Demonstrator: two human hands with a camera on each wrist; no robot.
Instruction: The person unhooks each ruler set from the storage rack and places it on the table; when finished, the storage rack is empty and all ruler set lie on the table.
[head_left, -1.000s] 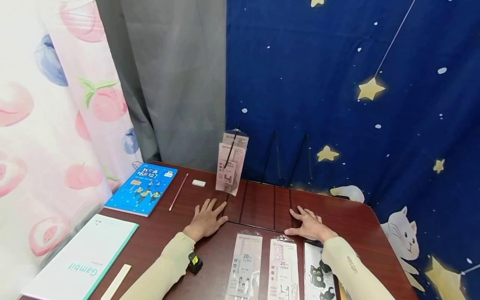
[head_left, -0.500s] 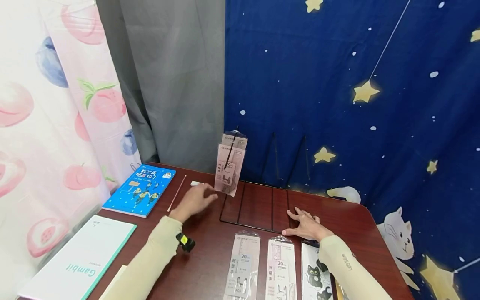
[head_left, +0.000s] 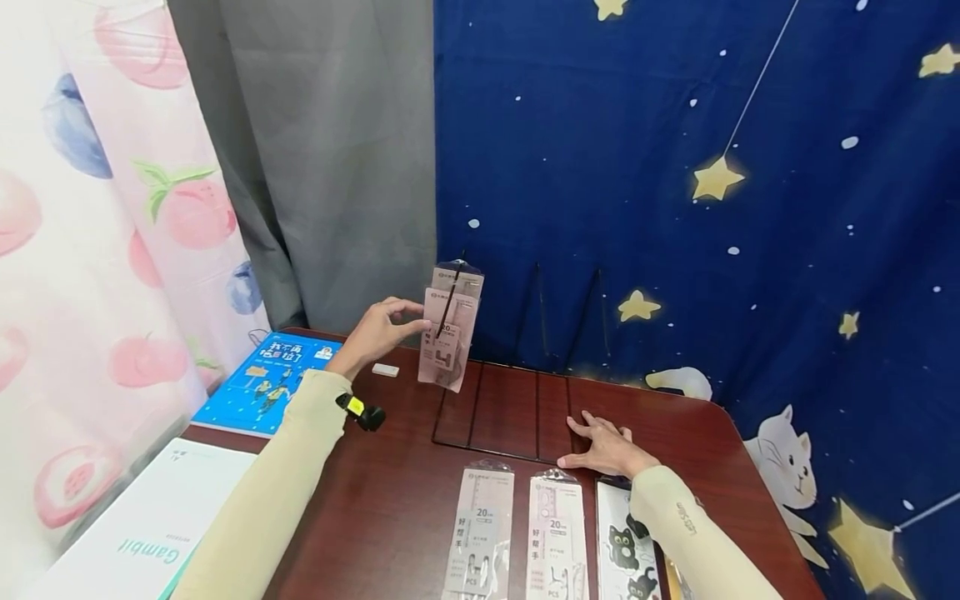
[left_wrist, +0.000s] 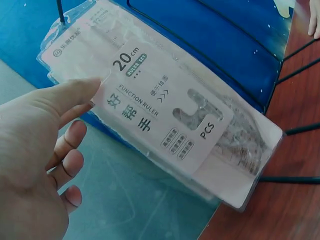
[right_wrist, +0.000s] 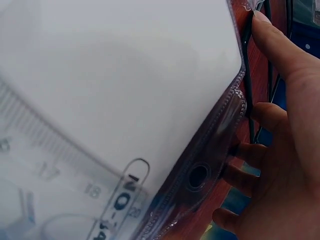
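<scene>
A black wire display rack (head_left: 537, 417) stands on the table, its prongs rising at the back. Pink-carded ruler set packs (head_left: 442, 357) hang from its left prong, one behind another. My left hand (head_left: 378, 335) pinches the left edge of the front ruler set between thumb and index finger; in the left wrist view the thumb lies on the card (left_wrist: 165, 112) while the other fingers curl loosely. At the rack's front right corner my right hand (head_left: 606, 450) rests with spread fingers against the base wire. Thumb and fingertips touch the dark wire (right_wrist: 247, 75) in the right wrist view.
Two more ruler packs (head_left: 480, 529) (head_left: 557, 533) and a black-cat pack (head_left: 624, 542) lie in front of the rack. On the left are a blue book (head_left: 258, 383), a white notebook (head_left: 153, 508) and an eraser (head_left: 386, 370). Curtains (head_left: 360, 167) hang close behind the table.
My left hand has let go of the rack's front left corner and moved up to the hanging ruler set, taking its edge. My right hand stays at the rack's corner.
</scene>
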